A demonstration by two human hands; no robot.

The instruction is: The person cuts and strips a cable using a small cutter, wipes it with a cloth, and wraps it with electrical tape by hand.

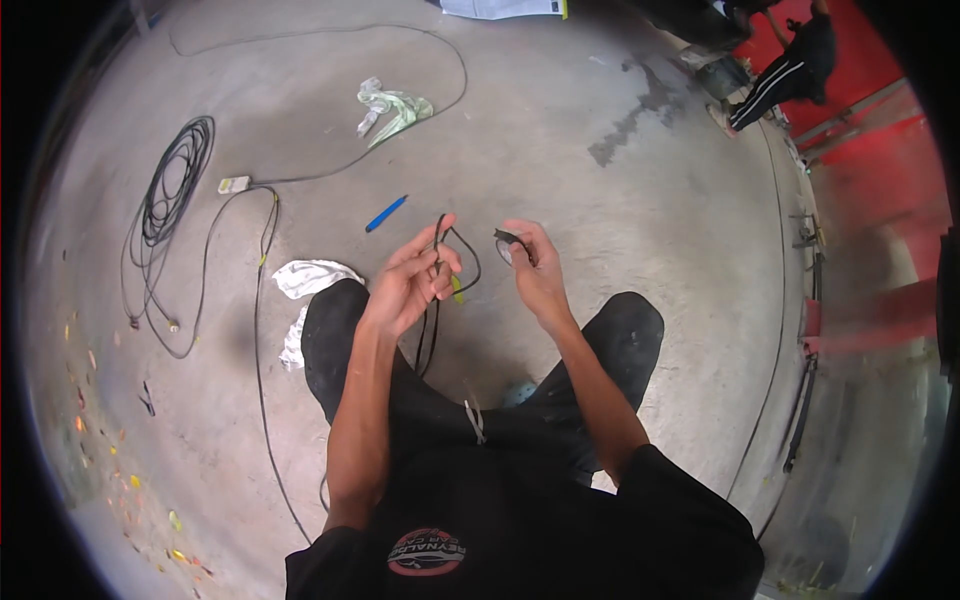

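A thin black cable (470, 262) loops over the fingers of my left hand (408, 275), which are curled around it, and runs down between my legs. My right hand (535, 265), a short way to the right, pinches a small dark piece (508, 237) with a thin loop between thumb and fingers. What that piece is, I cannot tell. A yellow-green bit (458, 288) shows just below my left hand's fingers. On the floor above my left hand lies a blue pen-like tool (386, 213).
A coiled black cable (172, 185) and a white socket block (234, 185) lie at the left. Cloths rest on the floor (395, 110) ahead and by my left knee (315, 278). Another person (790, 75) is at the upper right, near red panels (870, 50).
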